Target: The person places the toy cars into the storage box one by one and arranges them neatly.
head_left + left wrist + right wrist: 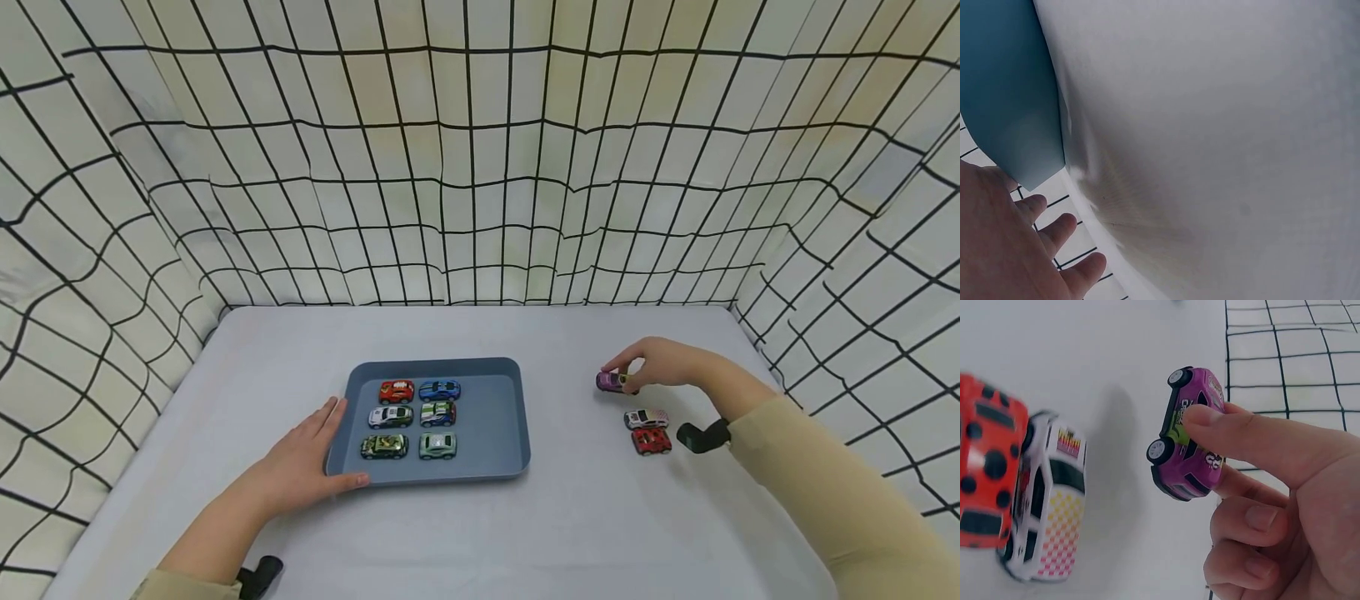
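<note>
2 hands over a white table (570, 533). Left hand (303, 467) lies flat, fingers spread, thumb along the near rim of the blue tray (495, 417), fingers at its left corner. Tray holds 6 toy cars (412, 417) in 3 rows of 2. Right of the tray, well apart: red car (651, 441) nearest, white car (646, 418) just behind it. Farther back, right hand (663, 362) pinches the purple car (1188, 434) between thumb and forefinger. Grid-patterned backdrop (480, 167) beyond.

Showing "8", perhaps "88", on the purple car's (1192, 440) side, just under the right hand's (1279, 506) thumb; other lettering there unreadable.
</note>
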`<action>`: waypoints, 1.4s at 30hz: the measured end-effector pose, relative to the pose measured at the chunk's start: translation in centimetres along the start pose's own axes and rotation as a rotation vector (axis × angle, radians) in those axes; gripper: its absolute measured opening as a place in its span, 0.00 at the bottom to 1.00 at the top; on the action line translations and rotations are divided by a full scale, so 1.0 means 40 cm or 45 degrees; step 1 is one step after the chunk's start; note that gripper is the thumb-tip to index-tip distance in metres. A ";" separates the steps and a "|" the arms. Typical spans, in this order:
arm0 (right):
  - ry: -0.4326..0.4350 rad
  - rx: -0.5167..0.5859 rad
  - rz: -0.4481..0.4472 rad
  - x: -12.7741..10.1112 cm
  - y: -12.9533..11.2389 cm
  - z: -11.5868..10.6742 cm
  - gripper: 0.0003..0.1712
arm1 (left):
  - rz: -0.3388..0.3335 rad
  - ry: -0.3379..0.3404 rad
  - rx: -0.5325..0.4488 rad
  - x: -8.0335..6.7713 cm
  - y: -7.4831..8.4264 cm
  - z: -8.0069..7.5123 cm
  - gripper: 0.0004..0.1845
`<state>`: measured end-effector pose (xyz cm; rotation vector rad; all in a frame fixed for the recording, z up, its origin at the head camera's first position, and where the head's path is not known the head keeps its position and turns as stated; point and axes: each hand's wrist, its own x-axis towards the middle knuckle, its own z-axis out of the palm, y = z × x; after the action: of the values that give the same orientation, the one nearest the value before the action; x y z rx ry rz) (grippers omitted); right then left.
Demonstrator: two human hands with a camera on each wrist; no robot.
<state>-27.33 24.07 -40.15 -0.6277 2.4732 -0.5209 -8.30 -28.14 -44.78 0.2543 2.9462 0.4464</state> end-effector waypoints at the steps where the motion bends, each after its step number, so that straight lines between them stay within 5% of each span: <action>1: -0.002 0.006 -0.004 0.003 -0.007 0.001 0.24 | 0.002 0.001 0.000 0.000 0.000 0.000 0.68; 24: -0.103 0.173 -0.155 0.094 -0.305 0.084 0.20 | 0.001 0.003 0.008 0.000 -0.001 0.003 0.68; 42: -0.131 0.032 -0.198 0.120 -0.429 0.172 0.20 | -0.007 0.015 0.013 -0.001 0.001 0.002 0.68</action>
<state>-21.43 5.94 -39.30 -0.8201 2.3303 -0.5633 -8.24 -28.09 -44.83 0.2454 2.9608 0.4331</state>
